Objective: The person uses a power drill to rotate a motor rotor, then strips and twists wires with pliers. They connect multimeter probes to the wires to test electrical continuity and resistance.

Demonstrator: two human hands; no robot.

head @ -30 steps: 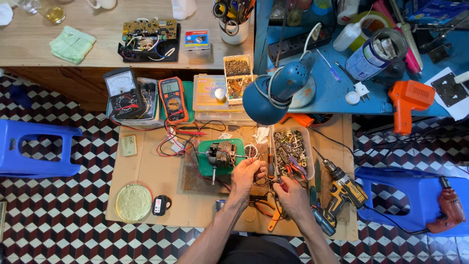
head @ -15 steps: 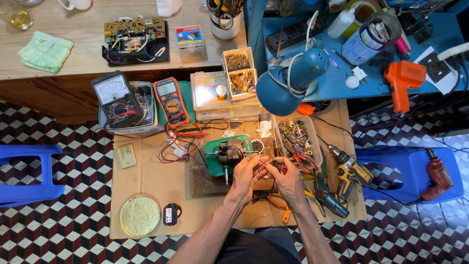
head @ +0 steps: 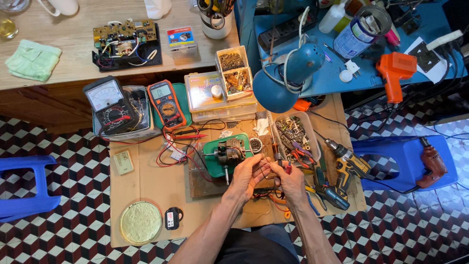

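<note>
A small electric motor (head: 229, 153) lies on a green tray (head: 213, 166) in the middle of a low cardboard-covered table (head: 146, 186). My left hand (head: 245, 177) is just right of the motor, its fingertips pinched on thin wires (head: 266, 167) that come from it. My right hand (head: 289, 182) faces it, thumb and fingers closed on the same wires, with a small red-tipped piece showing at its fingertips. The two hands almost touch. Red and black test leads (head: 181, 142) trail left of the motor.
An analog meter (head: 108, 101) and an orange digital multimeter (head: 166, 103) stand at the table's back. A blue lamp (head: 287, 74), a tray of screws (head: 292, 131), pliers (head: 304, 155) and a cordless drill (head: 346, 165) crowd the right. Blue stools (head: 24, 188) (head: 408, 164) flank the table.
The view has shifted as my head moved. My hands have drawn closer together beside the motor, still working the wires.
</note>
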